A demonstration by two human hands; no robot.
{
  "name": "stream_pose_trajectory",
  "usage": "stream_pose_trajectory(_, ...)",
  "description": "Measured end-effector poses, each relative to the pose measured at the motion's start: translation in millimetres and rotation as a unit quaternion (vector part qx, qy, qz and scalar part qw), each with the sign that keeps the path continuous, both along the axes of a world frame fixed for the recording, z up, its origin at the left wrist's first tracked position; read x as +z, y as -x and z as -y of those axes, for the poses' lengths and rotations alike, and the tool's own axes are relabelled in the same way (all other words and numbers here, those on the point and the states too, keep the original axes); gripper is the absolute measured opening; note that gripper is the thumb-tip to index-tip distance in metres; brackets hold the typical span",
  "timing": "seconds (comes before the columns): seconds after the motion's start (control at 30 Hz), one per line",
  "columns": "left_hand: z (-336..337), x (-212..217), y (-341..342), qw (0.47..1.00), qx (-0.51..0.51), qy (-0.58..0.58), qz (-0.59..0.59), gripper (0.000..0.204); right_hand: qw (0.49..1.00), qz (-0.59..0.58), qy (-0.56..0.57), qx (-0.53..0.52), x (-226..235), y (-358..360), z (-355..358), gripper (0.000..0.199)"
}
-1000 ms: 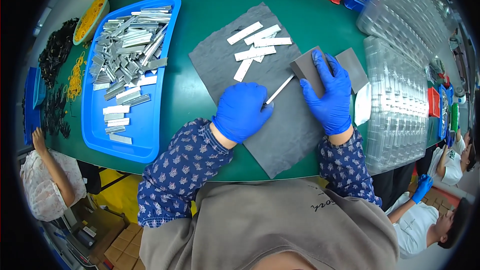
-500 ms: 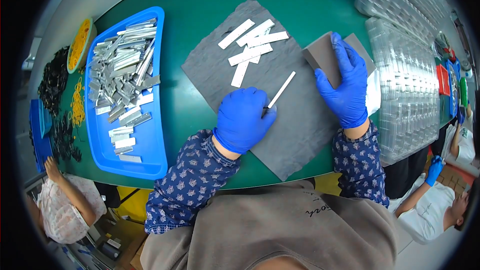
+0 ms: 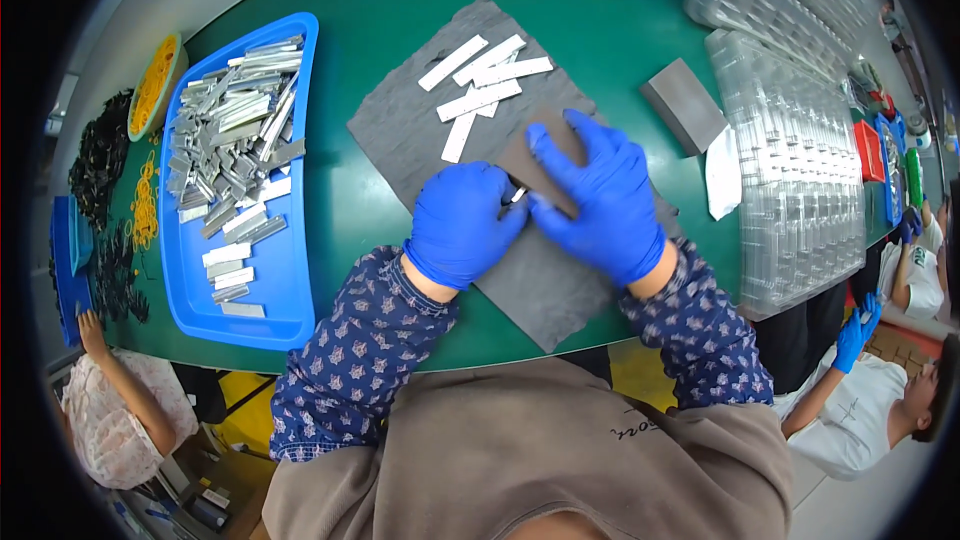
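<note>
In the head view, a matte brown-grey block (image 3: 530, 162) with straight edges is grasped, a little toward one o'clock from the centre, by the right hand (image 3: 605, 195), whose fingers are spread across it. A thin strip (image 3: 518, 196) is pinched in the clenched left hand (image 3: 458, 223), just below the block; only its short pale end is seen, and whether it is touched by the block cannot be told. Both hands are covered by smooth blue gloves, and the forearms by patterned navy sleeves (image 3: 350, 330).

Flat white bars (image 3: 478, 102) are overlapped at twelve o'clock on a dark grey sheet (image 3: 400, 105) with a rippled, slate-like surface. A second block (image 3: 684, 100) is set at two o'clock, with a crumpled white wrapper (image 3: 723, 175) beside it. At three o'clock, ridged clear plastic trays (image 3: 800, 175) are stacked. At nine to ten o'clock, shiny metal pieces (image 3: 235, 120) are heaped in a smooth blue tray (image 3: 292, 328), and beyond it stretchy-looking yellow bands (image 3: 153, 83) are held in a round bowl (image 3: 181, 65).

All is supported by a glossy green table (image 3: 340, 210). Co-workers are seen at eight o'clock (image 3: 130, 415) and four o'clock (image 3: 850, 410).
</note>
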State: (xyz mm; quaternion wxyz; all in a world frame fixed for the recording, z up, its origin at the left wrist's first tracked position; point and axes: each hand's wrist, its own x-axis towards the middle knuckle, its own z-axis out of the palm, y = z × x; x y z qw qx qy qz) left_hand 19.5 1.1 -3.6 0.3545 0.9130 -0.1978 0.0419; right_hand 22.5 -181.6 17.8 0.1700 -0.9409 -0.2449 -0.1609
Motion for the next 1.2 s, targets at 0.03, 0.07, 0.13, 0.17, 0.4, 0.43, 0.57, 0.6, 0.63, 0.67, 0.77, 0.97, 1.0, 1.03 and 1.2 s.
stream_pose_trajectory(0.03, 0.1, 0.4, 1.0, 1.0, 0.005, 0.001, -0.001, 0.018, 1.0, -0.001, 0.001, 0.005, -1.1, -3.4, 4.4, 0.059)
stream_pose_trajectory(0.07, 0.3, 2.3, 1.5, 1.0, 0.0, -0.007, -0.011, 0.018, 1.0, 0.004, -0.018, -0.017, -3.2, -9.2, 13.7, 0.06)
stream_pose_trajectory(0.13, 1.9, 7.1, -1.6, 1.0, -0.002, -0.016, -0.012, 0.019, 0.995, -0.013, -0.044, -0.089, -8.9, -25.4, 29.5, 0.06)
stream_pose_trajectory(0.17, 1.2, 4.4, -0.7, 1.0, -0.001, -0.019, -0.014, 0.019, 0.995, -0.009, -0.047, -0.09, -14.2, -29.3, 35.1, 0.06)
stream_pose_trajectory(0.4, -2.5, 21.6, 12.4, 0.995, -0.087, -0.025, -0.039, 0.02, 0.982, 0.008, -0.167, -0.087, -19.0, -38.2, 47.0, 0.056)
stream_pose_trajectory(0.43, -1.9, 23.7, 8.9, 0.995, -0.09, -0.03, -0.033, 0.02, 0.977, -0.009, -0.195, -0.088, -20.7, -42.9, 52.4, 0.056)
stream_pose_trajectory(0.57, -1.1, 28.2, -15.5, 0.988, -0.083, -0.065, 0.112, 0.021, 0.971, 0.015, -0.218, -0.096, -11.3, -40.8, 49.0, 0.057)
stream_pose_trajectory(0.6, 1.6, 25.8, -26.7, 0.974, -0.121, -0.099, 0.163, 0.027, 0.97, 0.018, -0.222, -0.095, -11.5, -40.6, 47.3, 0.057)
stream_pose_trajectory(0.63, 4.4, 22.4, -34.9, 0.955, -0.157, -0.132, 0.214, 0.034, 0.973, 0.025, -0.216, -0.083, -14.4, -40.2, 45.3, 0.057)
stream_pose_trajectory(0.67, 11.4, 21.0, -39.5, 0.948, -0.18, -0.147, 0.217, 0.037, 0.975, 0.032, -0.208, -0.073, -15.5, -39.7, 44.5, 0.057)
stream_pose_trajectory(0.77, 14.3, 22.8, -54.7, 0.938, -0.244, -0.189, 0.158, 0.034, 0.977, 0.035, -0.201, -0.066, -15.7, -37.7, 43.6, 0.058)
stream_pose_trajectory(0.97, -0.5, 23.3, -39.6, 0.941, -0.149, -0.213, 0.215, 0.017, 0.969, 0.022, -0.238, -0.058, -21.4, -42.6, 51.3, 0.056)
stream_pose_trajectory(1.0, -1.7, 18.8, -33.5, 0.951, -0.115, -0.205, 0.2, 0.015, 0.969, 0.02, -0.239, -0.058, -22.4, -44.2, 52.2, 0.056)
stream_pose_trajectory(1.03, -2.9, 13.3, -29.4, 0.96, -0.081, -0.196, 0.185, 0.014, 0.969, 0.018, -0.239, -0.057, -23.6, -45.9, 53.1, 0.056)
stream_pose_trajectory(1.2, -3.5, 5.7, -8.6, 0.969, -0.012, -0.182, 0.168, 0.014, 0.974, 0.006, -0.218, -0.062, -29.8, -48.6, 55.2, 0.055)
